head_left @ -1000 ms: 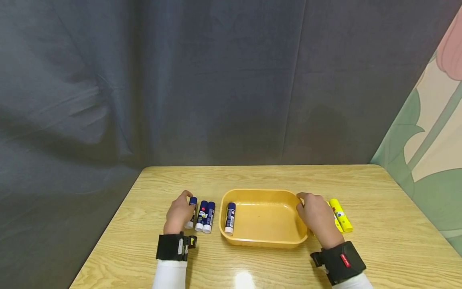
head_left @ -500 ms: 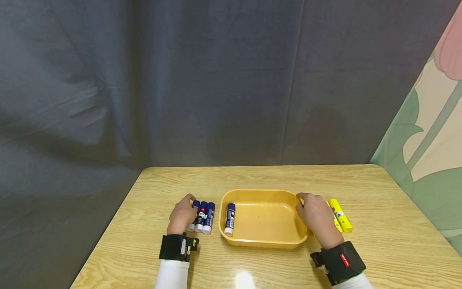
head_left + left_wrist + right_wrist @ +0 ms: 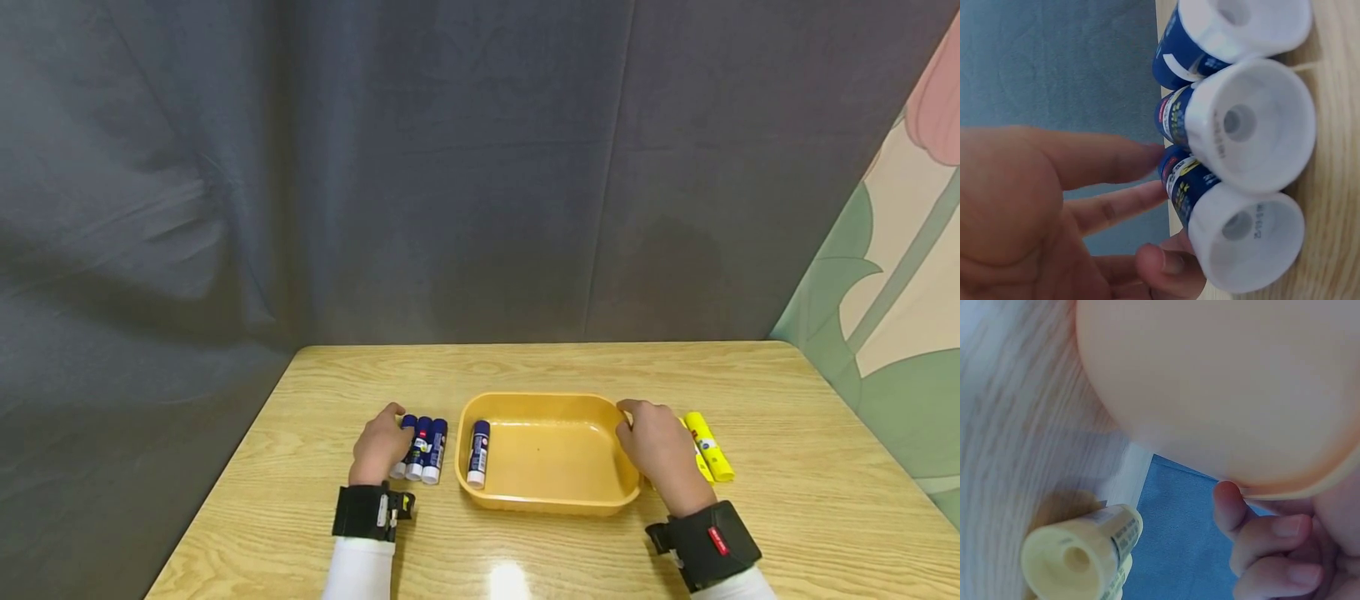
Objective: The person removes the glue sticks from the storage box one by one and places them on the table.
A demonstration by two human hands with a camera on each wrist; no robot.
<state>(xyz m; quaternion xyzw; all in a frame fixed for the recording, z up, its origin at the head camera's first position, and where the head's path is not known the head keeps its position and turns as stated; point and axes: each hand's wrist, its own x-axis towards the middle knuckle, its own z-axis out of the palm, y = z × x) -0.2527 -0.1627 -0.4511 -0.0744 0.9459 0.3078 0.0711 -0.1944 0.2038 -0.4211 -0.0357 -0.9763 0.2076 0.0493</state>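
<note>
In the head view my left hand [image 3: 378, 447] is at the leftmost of three blue glue sticks. Close up in the left wrist view, its thumb and a finger reach the top of that near glue stick [image 3: 1247, 240], while a bent fingertip rests at its side. The middle glue stick [image 3: 1250, 125] lies against it, with the third glue stick [image 3: 1175, 53] alongside. My right hand [image 3: 660, 450] grips the right rim of a yellow tray [image 3: 547, 505], its curled fingers showing below the rim in the right wrist view. Inside the tray, along the left wall, lies another blue glue stick [image 3: 478, 452].
Yellow glue sticks [image 3: 708, 447] lie right of the tray, partly hidden behind my right hand. A grey curtain [image 3: 465, 183] hangs along the back edge of the wooden table [image 3: 495, 367]. A patterned cloth [image 3: 900, 317] hangs at the right.
My left hand has shifted slightly right, and the leftmost blue glue stick has moved with it up against the other two. The right hand and the tray have stayed put.
</note>
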